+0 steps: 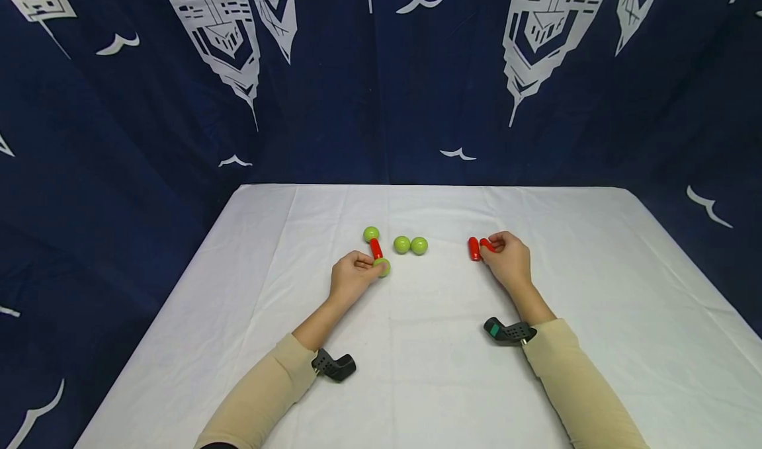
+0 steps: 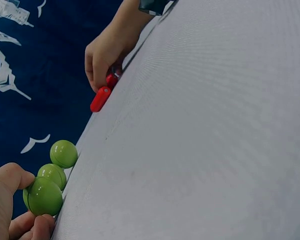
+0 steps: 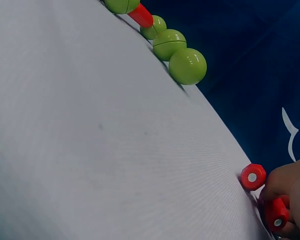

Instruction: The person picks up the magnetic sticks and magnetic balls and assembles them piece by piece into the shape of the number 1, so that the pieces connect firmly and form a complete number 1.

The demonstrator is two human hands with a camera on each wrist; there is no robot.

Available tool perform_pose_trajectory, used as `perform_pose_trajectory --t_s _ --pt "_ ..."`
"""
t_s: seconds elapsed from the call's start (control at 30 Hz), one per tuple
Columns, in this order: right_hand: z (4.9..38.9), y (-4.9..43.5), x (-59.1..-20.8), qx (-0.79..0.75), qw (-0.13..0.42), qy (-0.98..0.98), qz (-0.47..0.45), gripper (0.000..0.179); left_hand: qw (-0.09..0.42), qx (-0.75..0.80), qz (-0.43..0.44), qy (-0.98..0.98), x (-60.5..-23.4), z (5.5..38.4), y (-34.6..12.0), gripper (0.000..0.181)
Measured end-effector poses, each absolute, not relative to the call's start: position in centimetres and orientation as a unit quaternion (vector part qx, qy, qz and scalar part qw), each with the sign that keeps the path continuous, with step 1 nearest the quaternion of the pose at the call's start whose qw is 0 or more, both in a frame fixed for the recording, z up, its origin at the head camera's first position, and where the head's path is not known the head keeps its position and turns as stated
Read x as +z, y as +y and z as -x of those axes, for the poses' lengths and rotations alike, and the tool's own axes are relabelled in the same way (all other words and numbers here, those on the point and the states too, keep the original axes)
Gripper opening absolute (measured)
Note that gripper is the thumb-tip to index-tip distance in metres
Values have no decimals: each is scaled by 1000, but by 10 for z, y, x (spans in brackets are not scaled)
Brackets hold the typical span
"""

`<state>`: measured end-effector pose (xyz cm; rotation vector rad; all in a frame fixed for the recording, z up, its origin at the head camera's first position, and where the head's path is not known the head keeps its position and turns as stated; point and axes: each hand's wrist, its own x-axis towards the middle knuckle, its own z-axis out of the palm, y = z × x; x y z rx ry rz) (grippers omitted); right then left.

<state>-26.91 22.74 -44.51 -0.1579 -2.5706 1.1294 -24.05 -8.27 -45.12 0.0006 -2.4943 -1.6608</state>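
Observation:
My left hand point(image 1: 352, 278) pinches a glossy green ball point(image 2: 44, 196) between thumb and fingers at the table's surface. A short red rod point(image 1: 376, 248) runs from this ball to another green ball point(image 1: 371, 234) farther back, and the three form a line. Just right of them, two green balls point(image 1: 401, 244) point(image 1: 419, 246) sit side by side. Over on the right, my right hand point(image 1: 510, 262) grips a red rod point(image 3: 276, 214), its fingers partly covering it. A second red rod point(image 1: 474, 248) lies close by on the left, with a pale dot on its end in the right wrist view.
A white cloth covers the table point(image 1: 440, 369). Behind it hangs a dark blue curtain point(image 1: 381, 105) with white building and bird prints. Each wrist wears a black camera mount point(image 1: 335, 366).

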Motion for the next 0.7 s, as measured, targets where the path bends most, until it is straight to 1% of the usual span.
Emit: perform_pose_trajectory --t_s 0.33,0.7 --pt "270 227 -446 392 169 -902 57 24 70 -555 1 -829 -453 242 -83 27" --pt "270 224 -440 448 168 -875 74 22 68 -554 5 -829 -451 241 -83 26"
